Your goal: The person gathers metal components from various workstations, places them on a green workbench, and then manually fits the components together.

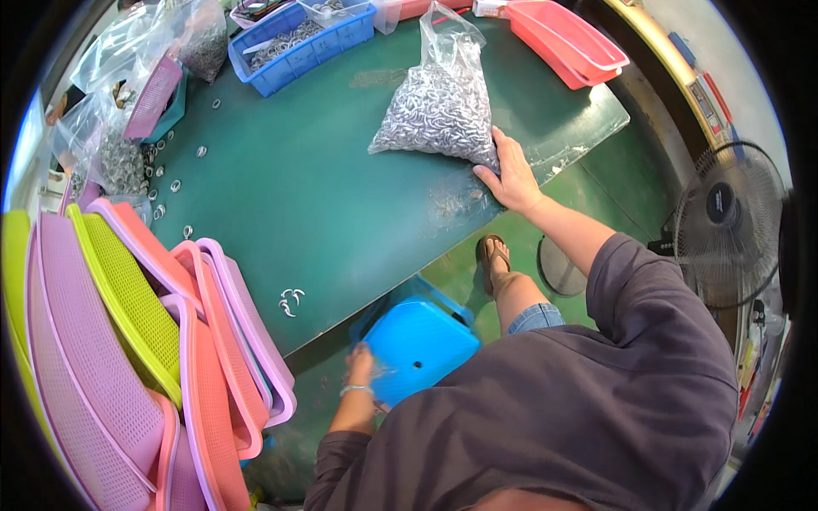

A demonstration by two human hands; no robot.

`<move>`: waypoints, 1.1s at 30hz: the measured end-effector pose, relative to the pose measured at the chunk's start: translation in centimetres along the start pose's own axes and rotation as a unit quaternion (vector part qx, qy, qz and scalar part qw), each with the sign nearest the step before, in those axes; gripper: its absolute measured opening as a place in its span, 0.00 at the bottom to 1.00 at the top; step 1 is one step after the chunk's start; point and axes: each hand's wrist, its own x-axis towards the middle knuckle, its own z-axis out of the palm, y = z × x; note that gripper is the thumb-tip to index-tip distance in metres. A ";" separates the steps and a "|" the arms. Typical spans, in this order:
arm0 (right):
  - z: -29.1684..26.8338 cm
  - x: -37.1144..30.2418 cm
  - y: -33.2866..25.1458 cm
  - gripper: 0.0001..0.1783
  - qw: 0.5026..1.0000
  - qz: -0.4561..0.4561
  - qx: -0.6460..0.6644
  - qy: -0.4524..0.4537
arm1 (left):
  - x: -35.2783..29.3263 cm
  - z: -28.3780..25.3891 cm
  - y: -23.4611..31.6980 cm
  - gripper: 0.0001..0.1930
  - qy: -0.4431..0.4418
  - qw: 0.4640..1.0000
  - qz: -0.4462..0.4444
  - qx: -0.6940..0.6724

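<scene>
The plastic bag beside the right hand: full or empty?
Partly full. The plastic bag bulges with small silvery pieces, while its clear neck looks mostly empty.

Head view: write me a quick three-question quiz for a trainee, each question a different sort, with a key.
1. True or false: the right hand is touching the clear bag of metal pieces.

2. Short answer: which blue thing is the blurred left hand nearest to?

3. Fill in the blank: the stacked perforated baskets fill the lower ____ part of the picture.

Key:
1. True; it rests against the bag's lower right corner.
2. The blue stool; the blur leaves it unclear whether they touch.
3. Left.
</scene>
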 end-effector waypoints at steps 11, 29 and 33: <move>0.0 0.0 1.5 0.22 1.000 -0.006 -0.010 0.011 | -0.5 8.0 3.0 0.29 -0.147 0.973 0.157 0.082; 0.1 -0.6 2.2 0.14 0.996 -0.081 -0.018 0.024 | -18.0 -12.2 12.0 0.15 0.497 0.753 0.370 -0.221; 0.5 -0.6 2.3 0.14 0.995 -0.095 -0.012 0.034 | -14.7 -14.4 12.4 0.30 0.557 0.758 0.337 -0.033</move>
